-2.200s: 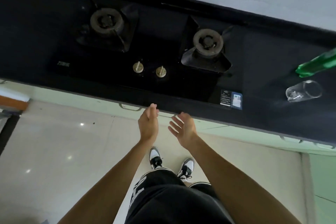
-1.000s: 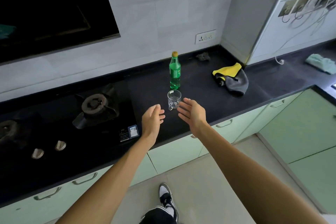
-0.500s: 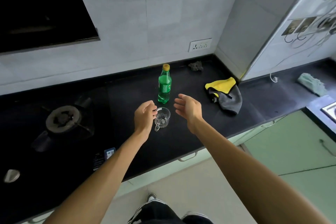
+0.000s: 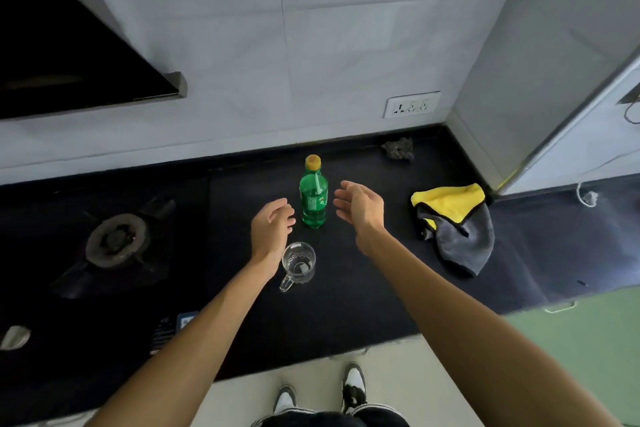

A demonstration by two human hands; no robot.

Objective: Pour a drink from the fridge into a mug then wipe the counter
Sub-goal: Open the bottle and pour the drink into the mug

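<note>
Green plastic bottle (image 4: 313, 199), capped and upright, stands on the black table (image 4: 346, 305) just behind an empty-looking glass mug (image 4: 298, 262), flanked by a person's left hand (image 4: 272, 227) and right hand (image 4: 360, 204), fingers (image 4: 341, 190) relaxed and holding nothing; pouring seems not yet begun, and the next move likely means gripping and uncapping it.

**HEAD CAMERA: SINGLE VIEW, PLACEMENT**

One wide-angle view is supplied, taken from the person's head. It is directed forward and steeply downward, over the black counter (image 4: 346, 315) toward the tiled wall (image 4: 242, 45). The counter is seen from near. Both forearms (image 4: 450, 315) are stretched over it from the lower edge, and the shoes (image 4: 353, 388) are caught at the bottom. A hob burner (image 4: 116, 241) is taken in at the left and a green cupboard front (image 4: 581, 350) at the right. The borders appear slightly smeared, possibly through lens distortion.
</note>
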